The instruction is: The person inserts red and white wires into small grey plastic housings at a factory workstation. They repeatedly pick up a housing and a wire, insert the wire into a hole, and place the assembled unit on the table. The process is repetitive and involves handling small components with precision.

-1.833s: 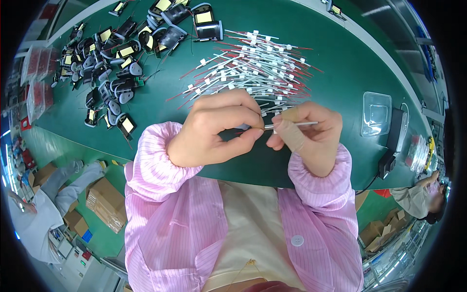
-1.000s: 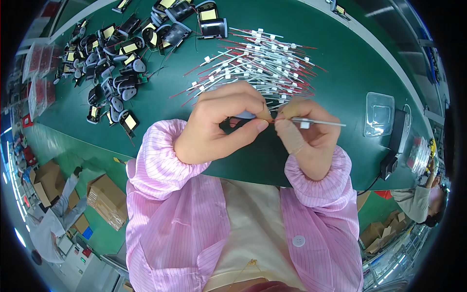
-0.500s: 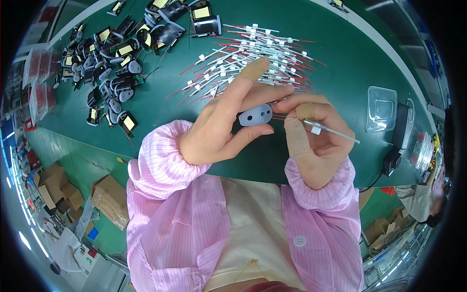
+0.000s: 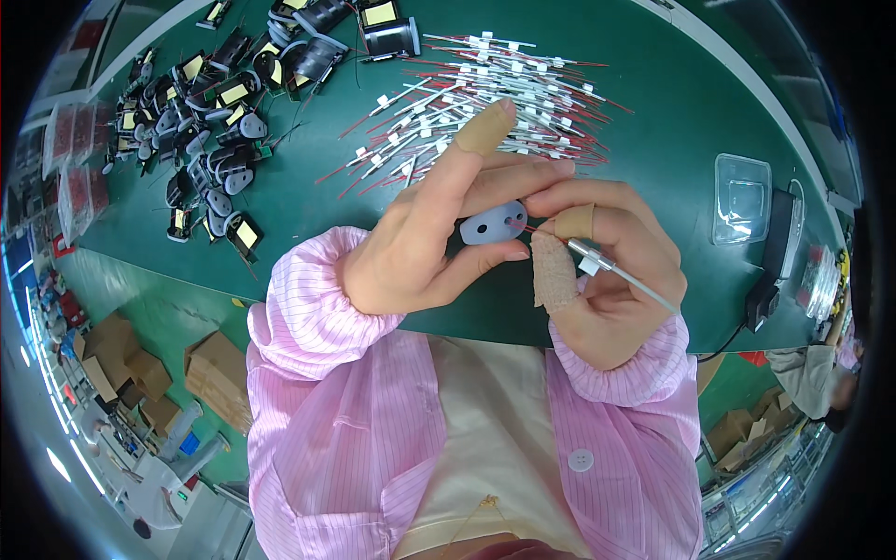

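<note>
Both hands pinching, meeting above the green bench edge.
Left hand grasps a pale two-hole plate; right hand, at 3 o'clock, pinches a thin white lead against it.

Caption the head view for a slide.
Left hand holds a pale oval two-hole plate; right hand feeds a thin white-sleeved wire in.

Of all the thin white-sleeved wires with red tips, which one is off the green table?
The thin white-sleeved wire pinched in the right hand, its red tip at the pale grey two-hole plastic piece in the left hand; the others lie piled.
</note>
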{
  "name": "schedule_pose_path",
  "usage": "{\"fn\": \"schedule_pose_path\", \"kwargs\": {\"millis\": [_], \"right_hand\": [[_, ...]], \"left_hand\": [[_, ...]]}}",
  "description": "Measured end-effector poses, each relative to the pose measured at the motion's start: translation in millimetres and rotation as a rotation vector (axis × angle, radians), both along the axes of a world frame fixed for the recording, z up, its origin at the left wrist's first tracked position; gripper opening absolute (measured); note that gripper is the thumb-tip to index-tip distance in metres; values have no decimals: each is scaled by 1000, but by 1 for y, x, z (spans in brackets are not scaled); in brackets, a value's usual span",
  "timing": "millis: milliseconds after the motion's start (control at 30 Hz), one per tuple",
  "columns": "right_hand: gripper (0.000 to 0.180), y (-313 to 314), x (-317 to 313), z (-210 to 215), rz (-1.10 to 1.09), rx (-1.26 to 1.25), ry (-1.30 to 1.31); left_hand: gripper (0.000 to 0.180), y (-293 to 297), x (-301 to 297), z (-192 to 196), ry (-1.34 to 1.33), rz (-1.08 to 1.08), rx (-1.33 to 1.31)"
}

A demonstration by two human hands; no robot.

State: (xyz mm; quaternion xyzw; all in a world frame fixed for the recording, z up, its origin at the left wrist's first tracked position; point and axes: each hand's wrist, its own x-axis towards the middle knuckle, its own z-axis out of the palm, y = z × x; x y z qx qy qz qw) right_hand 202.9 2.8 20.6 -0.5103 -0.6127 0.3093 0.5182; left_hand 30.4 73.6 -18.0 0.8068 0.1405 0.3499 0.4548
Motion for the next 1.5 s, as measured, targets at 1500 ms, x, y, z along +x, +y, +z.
{"fn": "schedule_pose_path", "kwargs": {"millis": [1500], "right_hand": [[26,3,1,0,3,106,-154]], "left_hand": [[89,-3,4,-3,-91,-1,-17]]}}
